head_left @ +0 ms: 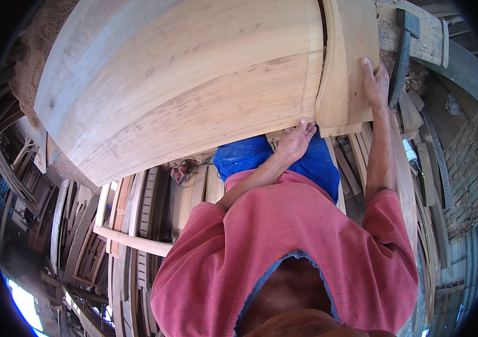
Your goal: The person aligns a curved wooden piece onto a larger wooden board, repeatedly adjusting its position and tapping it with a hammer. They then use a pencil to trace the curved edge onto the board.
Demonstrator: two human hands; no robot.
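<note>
A large pale wooden panel (194, 84) with dark grain streaks stretches in front of me. Along its right end lies a smaller wooden board (351, 73) with a curved moulded edge. A dark gap shows between the two at the far end and narrows toward me. My left hand (296, 140) holds the panel's near edge close to that joint, thumb on top and fingers partly hidden. My right hand (376, 84) grips the board's right edge, with the thumb on its face and the other fingers along the side.
A dark hammer (404, 50) rests on the wood just right of my right hand. Wooden slats and frames (132, 224) stand at the left, with a light crossbar (132, 240) among them. Stacked bricks or tiles (469, 174) are at the far right. Sawdust (42, 45) lies beyond the panel's left end.
</note>
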